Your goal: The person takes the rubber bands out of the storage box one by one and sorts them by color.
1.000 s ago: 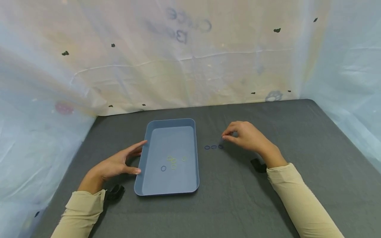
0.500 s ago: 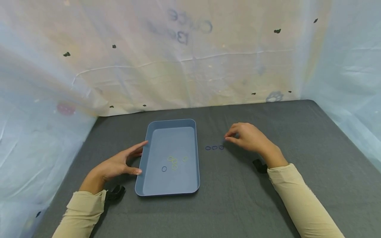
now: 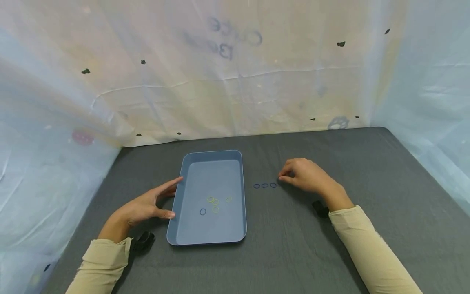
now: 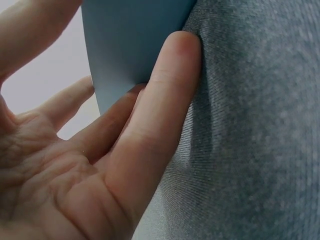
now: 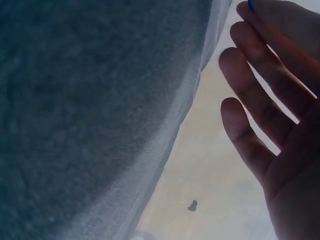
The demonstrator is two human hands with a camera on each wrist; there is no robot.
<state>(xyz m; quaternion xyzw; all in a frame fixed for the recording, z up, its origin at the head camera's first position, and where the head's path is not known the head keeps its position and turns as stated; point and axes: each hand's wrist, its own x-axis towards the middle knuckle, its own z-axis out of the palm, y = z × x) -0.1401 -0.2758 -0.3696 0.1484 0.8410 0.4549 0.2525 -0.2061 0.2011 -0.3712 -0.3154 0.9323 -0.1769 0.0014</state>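
Note:
My left hand [image 3: 143, 206] rests at the left side of a blue-grey tray [image 3: 178, 220], thumb and fingers spread along its wall. The left wrist view shows these straight fingers [image 4: 165, 95] against the tray's outside [image 4: 130, 40]. Inside lie several thin yellow rubber bands [image 3: 215, 207] and one blue rubber band [image 3: 200, 212]. Right of the tray, three blue rubber bands lie in a row, the rightmost band [image 3: 271, 185] closest to my right hand [image 3: 306, 175]. That hand pinches a bit of blue band [image 5: 250, 5] between thumb and index finger, mostly cut off in the right wrist view.
Dark grey cloth [image 3: 279, 253] covers the table. A pale printed sheet [image 3: 235, 94] hangs behind the table and along both sides. Black straps [image 3: 142, 241] sit at both wrists.
My right hand has drawn slightly right and down from above the rightmost blue band, which stays in the row. The left hand stays at the tray; the view shifts slightly.

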